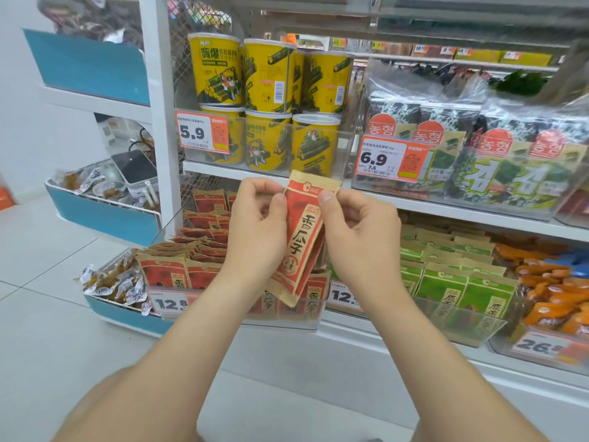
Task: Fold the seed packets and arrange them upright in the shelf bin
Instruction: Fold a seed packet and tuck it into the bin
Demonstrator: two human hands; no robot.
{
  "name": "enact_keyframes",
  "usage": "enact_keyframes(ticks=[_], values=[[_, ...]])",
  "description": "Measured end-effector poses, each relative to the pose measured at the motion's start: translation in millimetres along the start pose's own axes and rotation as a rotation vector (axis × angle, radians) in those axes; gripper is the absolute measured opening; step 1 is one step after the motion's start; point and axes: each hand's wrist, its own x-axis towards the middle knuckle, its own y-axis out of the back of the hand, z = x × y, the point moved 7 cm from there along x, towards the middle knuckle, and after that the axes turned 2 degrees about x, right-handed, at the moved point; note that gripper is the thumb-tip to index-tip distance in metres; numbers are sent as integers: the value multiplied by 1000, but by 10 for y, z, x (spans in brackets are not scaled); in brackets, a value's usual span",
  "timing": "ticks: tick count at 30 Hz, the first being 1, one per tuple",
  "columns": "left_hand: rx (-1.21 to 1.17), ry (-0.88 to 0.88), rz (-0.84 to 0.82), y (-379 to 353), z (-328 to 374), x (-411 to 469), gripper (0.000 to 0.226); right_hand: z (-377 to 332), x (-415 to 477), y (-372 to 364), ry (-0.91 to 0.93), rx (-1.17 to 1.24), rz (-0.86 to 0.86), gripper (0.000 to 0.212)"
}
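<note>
Hands: your left hand (pixel 258 225) and right hand (pixel 361 239) each pinched the seed packet (pixel 301 240) by a side edge.
Packet: red-and-tan paper, narrow, creased lengthwise, tilted over the clear plastic shelf bin (pixel 296 321).

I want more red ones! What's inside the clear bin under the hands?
Rows of red seed packets sit in the clear bin. The left hand, right hand and held packet hide its middle part.
</note>
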Motion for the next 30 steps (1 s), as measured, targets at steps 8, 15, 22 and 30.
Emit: enact_keyframes(ticks=[8,15,22,30], values=[[13,65,-284,-176,64,-141,20,98,21,-19,-94,127,108,21],[-79,70,-279,-96,71,-117,23,188,-37,-228,-311,542,-63,34],[-105,37,-279,-161,75,-154,29,231,-78,-264,-387,631,-22,27],[-213,111,-359,-282,72,-235,32,91,-14,-142,-160,321,77,18]])
